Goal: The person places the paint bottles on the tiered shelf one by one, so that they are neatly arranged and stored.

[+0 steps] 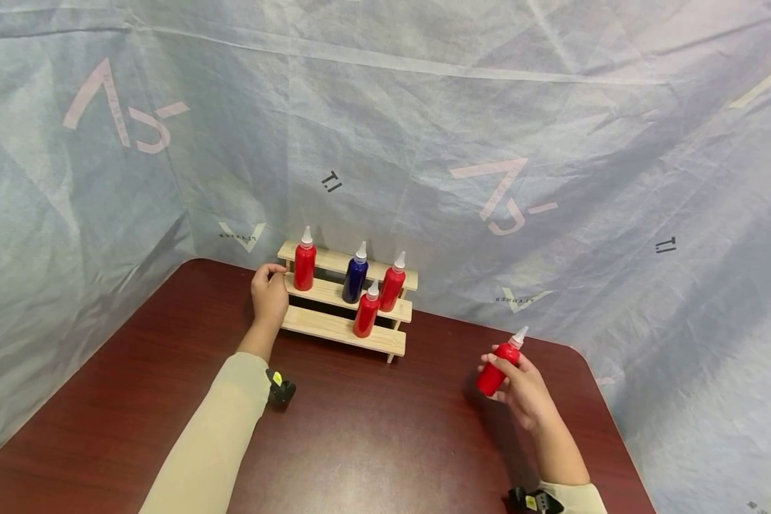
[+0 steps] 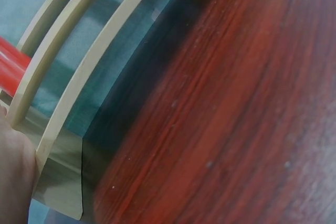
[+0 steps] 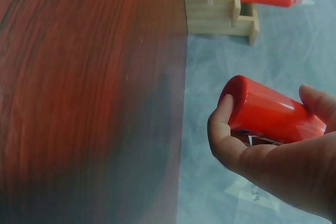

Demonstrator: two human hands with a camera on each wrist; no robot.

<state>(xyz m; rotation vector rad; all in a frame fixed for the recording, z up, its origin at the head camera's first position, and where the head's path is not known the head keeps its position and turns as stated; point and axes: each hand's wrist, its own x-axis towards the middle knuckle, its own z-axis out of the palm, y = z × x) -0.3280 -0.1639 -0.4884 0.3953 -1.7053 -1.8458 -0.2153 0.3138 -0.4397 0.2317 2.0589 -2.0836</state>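
A three-step wooden display rack [image 1: 330, 326] stands at the back of the table. On its middle step are a red squeeze bottle [image 1: 305, 268] at the left, a dark blue one [image 1: 355, 280] and another red one [image 1: 392, 287] at the right; a further red bottle [image 1: 366, 314] stands on the lowest step. My left hand [image 1: 270, 296] grips the rack's left end with fingers bent around the step edge. Off to the right, my right hand [image 1: 525, 389] holds a red squeeze bottle [image 3: 275, 109], tilted, its white nozzle pointing up and right, a finger curled under its base.
The dark red wooden table [image 1: 360, 428] has rounded back corners. Grey-blue printed sheeting [image 1: 385, 143] hangs close behind the rack and along both sides. Black wrist cameras are strapped at both sleeves [image 1: 215, 421].
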